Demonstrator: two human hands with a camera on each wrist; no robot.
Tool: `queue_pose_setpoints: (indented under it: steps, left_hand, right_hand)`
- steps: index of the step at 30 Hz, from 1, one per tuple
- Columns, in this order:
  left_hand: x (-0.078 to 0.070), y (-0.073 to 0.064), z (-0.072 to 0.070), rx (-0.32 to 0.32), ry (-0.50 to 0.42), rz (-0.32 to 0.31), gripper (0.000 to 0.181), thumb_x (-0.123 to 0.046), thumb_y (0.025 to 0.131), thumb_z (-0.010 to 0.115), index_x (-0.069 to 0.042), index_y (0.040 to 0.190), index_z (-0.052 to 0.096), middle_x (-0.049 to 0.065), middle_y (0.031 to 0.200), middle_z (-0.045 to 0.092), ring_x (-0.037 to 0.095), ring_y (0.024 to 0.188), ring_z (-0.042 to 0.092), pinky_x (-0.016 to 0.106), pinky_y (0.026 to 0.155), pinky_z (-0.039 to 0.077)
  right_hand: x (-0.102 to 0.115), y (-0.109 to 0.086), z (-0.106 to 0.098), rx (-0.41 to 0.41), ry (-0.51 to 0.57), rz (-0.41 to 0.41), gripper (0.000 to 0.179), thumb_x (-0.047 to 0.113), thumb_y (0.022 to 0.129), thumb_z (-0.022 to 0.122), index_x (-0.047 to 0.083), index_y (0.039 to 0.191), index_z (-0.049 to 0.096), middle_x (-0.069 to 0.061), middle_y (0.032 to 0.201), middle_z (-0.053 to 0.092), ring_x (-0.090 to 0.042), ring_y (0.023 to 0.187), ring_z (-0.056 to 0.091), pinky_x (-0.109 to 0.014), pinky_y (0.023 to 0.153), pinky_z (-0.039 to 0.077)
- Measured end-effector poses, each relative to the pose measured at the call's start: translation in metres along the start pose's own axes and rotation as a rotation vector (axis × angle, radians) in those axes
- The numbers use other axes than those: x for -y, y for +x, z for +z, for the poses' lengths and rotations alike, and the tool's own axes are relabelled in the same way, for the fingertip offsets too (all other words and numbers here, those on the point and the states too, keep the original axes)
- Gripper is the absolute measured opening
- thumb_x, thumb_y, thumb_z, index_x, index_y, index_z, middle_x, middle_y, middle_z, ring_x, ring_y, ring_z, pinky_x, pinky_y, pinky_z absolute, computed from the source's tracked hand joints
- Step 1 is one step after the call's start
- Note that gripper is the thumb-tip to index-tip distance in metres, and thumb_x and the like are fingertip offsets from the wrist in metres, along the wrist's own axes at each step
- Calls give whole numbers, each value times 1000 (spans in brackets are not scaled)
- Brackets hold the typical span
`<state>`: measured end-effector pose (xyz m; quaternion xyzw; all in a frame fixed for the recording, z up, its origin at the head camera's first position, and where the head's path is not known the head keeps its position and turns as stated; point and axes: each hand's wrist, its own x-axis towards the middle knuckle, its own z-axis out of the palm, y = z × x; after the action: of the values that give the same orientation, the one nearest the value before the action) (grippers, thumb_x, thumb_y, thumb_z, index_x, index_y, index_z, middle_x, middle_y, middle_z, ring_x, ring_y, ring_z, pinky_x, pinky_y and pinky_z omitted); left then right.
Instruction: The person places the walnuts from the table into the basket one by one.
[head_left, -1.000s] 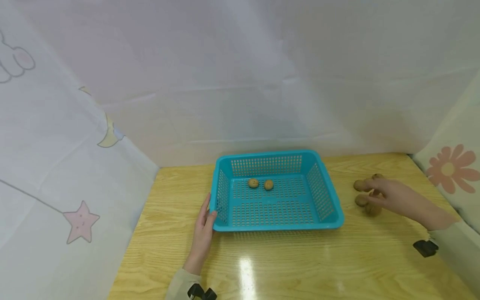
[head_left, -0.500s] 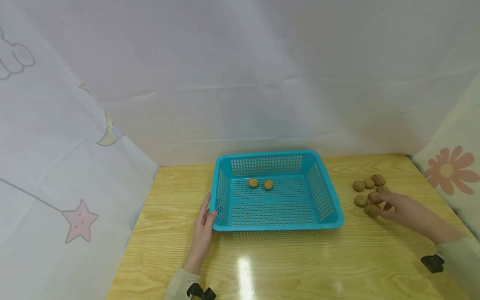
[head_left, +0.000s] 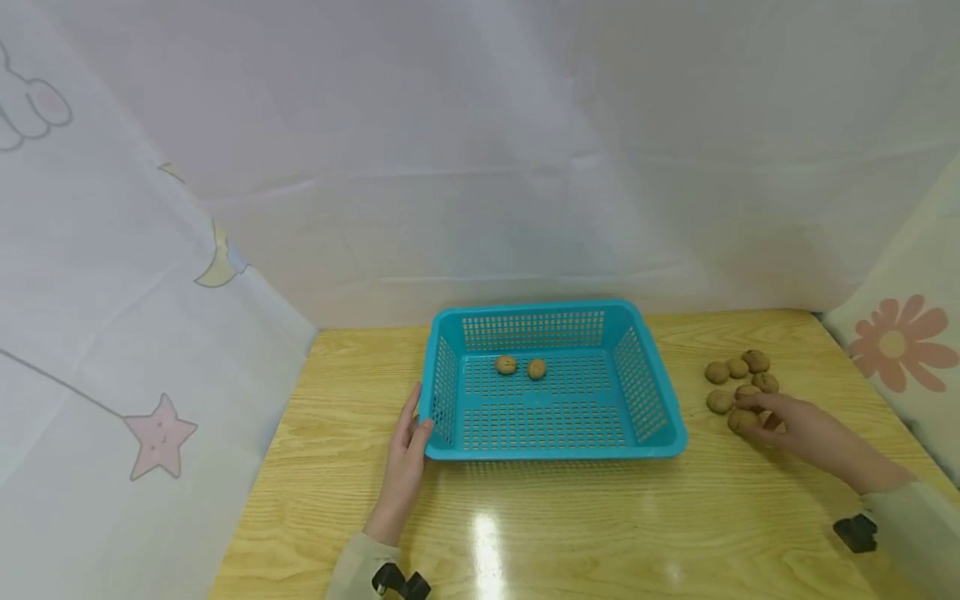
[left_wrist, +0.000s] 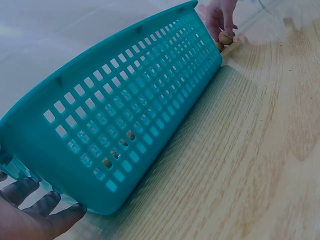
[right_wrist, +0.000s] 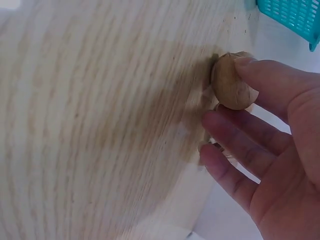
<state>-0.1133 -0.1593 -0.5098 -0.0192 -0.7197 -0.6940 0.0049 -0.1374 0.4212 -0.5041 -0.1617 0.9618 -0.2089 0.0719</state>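
Observation:
A blue plastic basket (head_left: 555, 454) with slotted walls stands on the wooden table, two walnuts (head_left: 506, 364) lying inside it. My left hand (head_left: 402, 475) holds the basket's near left corner, thumb at the rim and fingers along the outer wall; in the left wrist view its fingertips touch the blue side. At the right, my right hand (head_left: 806, 433) pinches a walnut (right_wrist: 235, 82) between thumb and forefinger, low over the table, its other fingers loosely bent. Several more walnuts (head_left: 720, 402) lie grouped just beyond that hand, partly covered by its fingers.
The wooden table (head_left: 585, 533) carries basket and walnuts. A pale cloth (head_left: 525, 208) hangs behind it, with printed side cloths at left and right. The walnut group lies between the basket's right wall and the right cloth.
My right hand has drawn back from over the walnut group toward its near side, uncovering several walnuts, and now has the nearest one. My left hand and the basket have stayed put.

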Motion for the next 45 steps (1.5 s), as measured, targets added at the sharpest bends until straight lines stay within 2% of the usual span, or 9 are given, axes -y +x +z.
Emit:
queue_pose_setpoints:
  steps: [5,9,14,18,25,29,36,40,45]
  left_hand:
    - [-2,0,0,3,-5,1,57,-25,113,44,-31,167,24,20,157,46,36,143,48,30,101,51]
    - [-2,-1,0,4,-5,5,57,-26,113,44,-31,167,24,20,158,45,36,143,47,29,101,51]
    - [0,0,0,4,-5,1,57,-26,113,44,-31,167,24,20,158,45,36,143,47,29,102,50]
    - [1,1,0,2,-5,0,57,-26,113,45,-31,167,24,20,157,46,36,143,48,29,102,50]
    - [-1,2,1,0,-9,-2,58,-25,113,45,-30,167,23,20,159,44,36,144,46,29,103,50]
    - [-1,2,2,3,-11,1,58,-25,113,44,-29,167,23,21,159,44,36,144,46,30,103,50]
    - [0,2,0,4,-18,-4,58,-26,113,45,-30,167,24,21,158,46,38,143,48,30,101,52]
    - [1,0,0,4,-18,-10,58,-26,113,45,-30,167,24,20,158,45,37,143,47,29,101,51]
    - [1,-1,-1,11,-22,-9,58,-27,113,45,-30,167,23,21,158,45,38,143,47,30,101,52]
  right_hand:
    - [3,0,-1,0,7,9,45,23,96,77,-3,132,65,-11,115,70,-2,82,58,-27,64,51]
    - [8,-1,-3,-50,-10,-48,42,18,94,79,-2,128,66,-11,114,70,-1,82,59,-27,64,52]
    - [19,-1,-10,-139,-46,-143,33,12,90,81,5,120,69,-4,108,71,3,82,58,-27,62,53]
    - [31,0,-19,-136,-67,-142,28,17,93,80,10,118,69,5,104,69,1,83,59,-29,63,53]
    - [48,3,-32,-193,-139,-193,35,19,91,82,8,122,69,9,100,68,-1,82,60,-28,61,51]
    - [57,5,-37,-199,-148,-219,34,19,90,82,9,121,69,11,97,69,-8,81,64,-28,61,51]
    - [82,14,-51,-273,-170,-313,42,14,86,86,12,124,70,8,107,69,-8,85,65,-29,66,55]
    - [102,21,-62,-244,-167,-287,37,19,90,82,12,124,70,8,108,69,-15,89,68,-32,69,56]
    - [126,38,-70,-164,-149,-263,33,28,97,76,15,127,69,8,113,69,-14,94,66,-33,73,57]
